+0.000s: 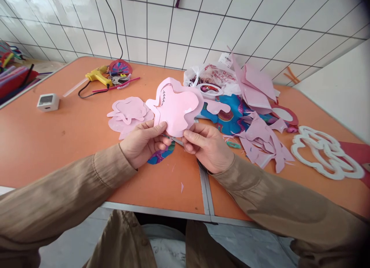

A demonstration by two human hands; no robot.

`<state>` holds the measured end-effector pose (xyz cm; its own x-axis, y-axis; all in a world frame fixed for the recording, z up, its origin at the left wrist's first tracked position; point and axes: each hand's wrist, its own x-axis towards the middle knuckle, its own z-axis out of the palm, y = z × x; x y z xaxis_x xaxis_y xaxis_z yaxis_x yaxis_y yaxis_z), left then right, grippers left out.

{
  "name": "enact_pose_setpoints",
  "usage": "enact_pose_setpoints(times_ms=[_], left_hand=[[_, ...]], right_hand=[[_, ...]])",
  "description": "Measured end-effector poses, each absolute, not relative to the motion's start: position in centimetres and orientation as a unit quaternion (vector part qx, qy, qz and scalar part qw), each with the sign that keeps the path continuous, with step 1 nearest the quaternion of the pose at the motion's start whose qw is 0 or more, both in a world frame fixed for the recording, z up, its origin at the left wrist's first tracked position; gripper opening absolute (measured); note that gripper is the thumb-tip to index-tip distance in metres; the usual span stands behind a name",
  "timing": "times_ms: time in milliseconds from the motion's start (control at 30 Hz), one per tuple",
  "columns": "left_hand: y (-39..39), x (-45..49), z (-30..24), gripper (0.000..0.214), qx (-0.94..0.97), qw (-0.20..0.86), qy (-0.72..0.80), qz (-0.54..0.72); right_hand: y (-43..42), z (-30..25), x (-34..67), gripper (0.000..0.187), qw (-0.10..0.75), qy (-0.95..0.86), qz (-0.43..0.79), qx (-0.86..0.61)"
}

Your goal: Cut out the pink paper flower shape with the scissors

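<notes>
My left hand [143, 142] and my right hand [206, 144] both pinch the lower edge of a pink foam cut-out [176, 106] and hold it tilted up above the orange table [58, 140]. The cut-out has rounded lobes and a small stitched mark near its top left. A thin metal blade, perhaps scissors [177, 140], shows between my hands, under the right one. Left of the cut-out, more pink foam shapes [130, 113] lie flat on the table.
Pink foam scraps [263, 144] and a blue patterned piece [228, 117] lie to the right, with white cut-outs [323, 152] beyond. A plastic bag [211, 79] sits behind. A yellow glue gun [98, 76] and a small white box [48, 101] are at the left.
</notes>
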<state>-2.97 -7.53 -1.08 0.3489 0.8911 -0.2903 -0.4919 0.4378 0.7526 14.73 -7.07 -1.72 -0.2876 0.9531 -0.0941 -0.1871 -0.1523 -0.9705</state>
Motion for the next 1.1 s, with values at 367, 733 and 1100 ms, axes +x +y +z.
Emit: enact_pose_setpoints(times_ms=[367,733,1100], left_hand=[[-7.8,-2.7,-1.7,0.028,0.333,0.781,0.312,0.426],[-8.1,-2.0,-1.1,0.015,0.296,0.755,0.401,0.427],[-8.5,-1.5,-1.5,0.012,0.297,0.741,0.406,0.446]], right_hand=[[-7.2,-2.0,14.7,0.038,0.477,-0.493,0.597,-0.417],[-7.3,-2.6,14.7,0.028,0.470,-0.535,0.556,-0.429],[-7.3,-2.5,14.7,0.029,0.452,-0.557,0.543,-0.437]])
